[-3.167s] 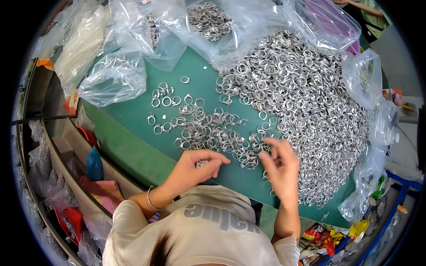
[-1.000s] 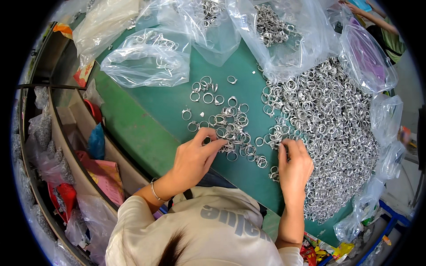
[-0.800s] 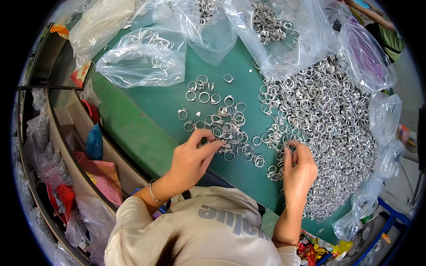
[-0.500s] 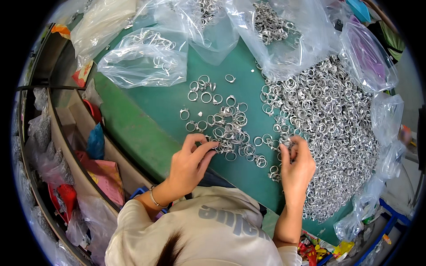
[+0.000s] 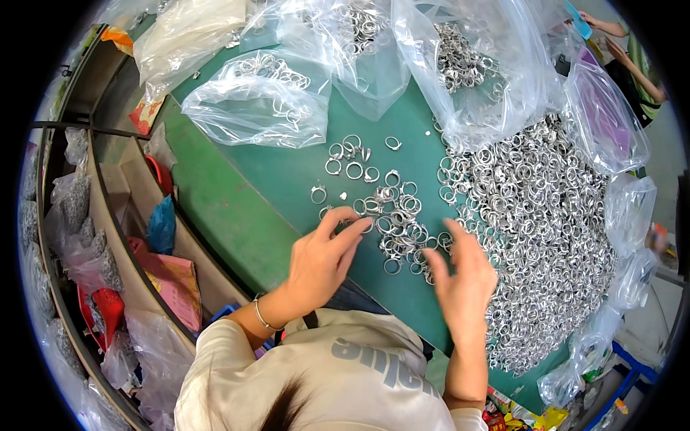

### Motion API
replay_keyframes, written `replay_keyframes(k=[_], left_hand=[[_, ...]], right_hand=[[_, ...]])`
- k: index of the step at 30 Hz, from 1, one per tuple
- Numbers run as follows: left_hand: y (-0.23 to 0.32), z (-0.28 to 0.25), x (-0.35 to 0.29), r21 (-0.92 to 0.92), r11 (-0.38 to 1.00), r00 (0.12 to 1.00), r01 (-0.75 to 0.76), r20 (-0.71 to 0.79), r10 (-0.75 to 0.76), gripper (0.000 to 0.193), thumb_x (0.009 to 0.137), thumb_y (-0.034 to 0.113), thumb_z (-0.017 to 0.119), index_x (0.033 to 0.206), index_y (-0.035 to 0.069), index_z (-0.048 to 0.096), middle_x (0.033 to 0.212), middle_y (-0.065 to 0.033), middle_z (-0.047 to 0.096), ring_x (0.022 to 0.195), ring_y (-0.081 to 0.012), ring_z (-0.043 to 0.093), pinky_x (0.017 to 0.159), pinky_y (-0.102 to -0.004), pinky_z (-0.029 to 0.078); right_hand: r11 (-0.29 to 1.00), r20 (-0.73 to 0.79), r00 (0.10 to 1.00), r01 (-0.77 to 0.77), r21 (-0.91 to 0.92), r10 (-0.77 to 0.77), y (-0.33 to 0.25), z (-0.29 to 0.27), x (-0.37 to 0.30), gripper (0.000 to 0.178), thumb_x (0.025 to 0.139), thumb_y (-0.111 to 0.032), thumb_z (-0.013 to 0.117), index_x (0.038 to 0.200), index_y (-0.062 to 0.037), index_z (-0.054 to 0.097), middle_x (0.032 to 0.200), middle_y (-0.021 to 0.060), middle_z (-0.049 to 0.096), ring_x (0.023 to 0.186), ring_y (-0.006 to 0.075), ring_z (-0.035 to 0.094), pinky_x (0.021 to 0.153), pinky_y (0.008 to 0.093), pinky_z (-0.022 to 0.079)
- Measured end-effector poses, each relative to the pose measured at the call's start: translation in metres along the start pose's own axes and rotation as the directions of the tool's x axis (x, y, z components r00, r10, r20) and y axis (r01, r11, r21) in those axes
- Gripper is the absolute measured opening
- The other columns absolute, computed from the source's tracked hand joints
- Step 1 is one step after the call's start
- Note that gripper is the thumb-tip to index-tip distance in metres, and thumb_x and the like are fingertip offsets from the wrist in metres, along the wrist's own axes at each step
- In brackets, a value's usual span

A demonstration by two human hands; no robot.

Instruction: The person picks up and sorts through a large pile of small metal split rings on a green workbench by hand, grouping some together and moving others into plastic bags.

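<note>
Well, rings point(image 5: 532, 244) strew the green table point(image 5: 277, 169) near compartments point(image 5: 118, 241); right grip point(image 5: 439, 240) gapes, left grip point(image 5: 362, 218) state unclear.

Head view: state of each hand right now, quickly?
Left hand: fingers curled; whether it holds anything cannot be told.
Right hand: open, thumb and index finger spread apart, beside the large ring pile.

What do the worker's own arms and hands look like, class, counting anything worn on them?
Both the left hand and the right hand are ungloved. A thin, silver-coloured bangle circles the left wrist; none shows on the right. Short, pale cream sleeves leave both forearms bare.
</note>
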State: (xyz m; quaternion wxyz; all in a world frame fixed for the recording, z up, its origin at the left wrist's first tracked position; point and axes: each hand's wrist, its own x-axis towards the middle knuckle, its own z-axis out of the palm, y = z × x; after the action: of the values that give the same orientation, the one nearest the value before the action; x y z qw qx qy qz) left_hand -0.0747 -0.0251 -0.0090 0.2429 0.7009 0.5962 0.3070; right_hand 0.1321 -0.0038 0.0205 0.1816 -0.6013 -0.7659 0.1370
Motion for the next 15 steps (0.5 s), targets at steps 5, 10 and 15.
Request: replay_keyframes(k=[5, 10, 15], left_hand=[[-0.011, -0.006, 0.018, 0.089, 0.995, 0.999, -0.044, -0.013, 0.045, 0.027, 0.075, -0.002, 0.063, 0.101, 0.005, 0.063, 0.111, -0.0077, 0.056, 0.056, -0.0203, 0.057, 0.052, -0.0317, 0.045], [-0.011, -0.012, 0.015, 0.007, 1.000, 0.999, -0.010, -0.031, 0.010, 0.027, 0.075, -0.003, 0.062, 0.101, 0.005, 0.062, 0.109, -0.0077, 0.055, 0.060, -0.0216, 0.059, 0.052, -0.0324, 0.046], [-0.015, -0.013, 0.004, -0.042, 0.993, 0.983, 0.106, -0.144, -0.111, 0.027, 0.075, -0.006, 0.063, 0.099, 0.006, 0.062, 0.101, -0.0076, 0.053, 0.058, -0.0193, 0.057, 0.051, -0.0329, 0.045]], right_hand=[[0.989, 0.140, 0.990, 0.043, -0.141, -0.023, -0.017, 0.009, 0.017, 0.032, 0.077, -0.017, 0.067, 0.105, -0.0064, 0.055, 0.076, 0.0093, 0.054, 0.068, 0.0264, 0.058, 0.053, 0.0375, 0.046], [0.980, 0.028, 0.996, -0.082, -0.180, 0.089, -0.004, -0.004, 0.019, 0.028, 0.077, -0.012, 0.066, 0.103, -0.0066, 0.056, 0.077, 0.0092, 0.054, 0.068, 0.0272, 0.058, 0.054, 0.0369, 0.046], [0.975, 0.228, 0.949, 0.207, 0.077, -0.220, -0.026, 0.003, 0.015, 0.041, 0.069, -0.021, 0.073, 0.104, -0.0089, 0.056, 0.075, 0.0064, 0.050, 0.069, 0.0228, 0.056, 0.052, 0.0341, 0.045]])
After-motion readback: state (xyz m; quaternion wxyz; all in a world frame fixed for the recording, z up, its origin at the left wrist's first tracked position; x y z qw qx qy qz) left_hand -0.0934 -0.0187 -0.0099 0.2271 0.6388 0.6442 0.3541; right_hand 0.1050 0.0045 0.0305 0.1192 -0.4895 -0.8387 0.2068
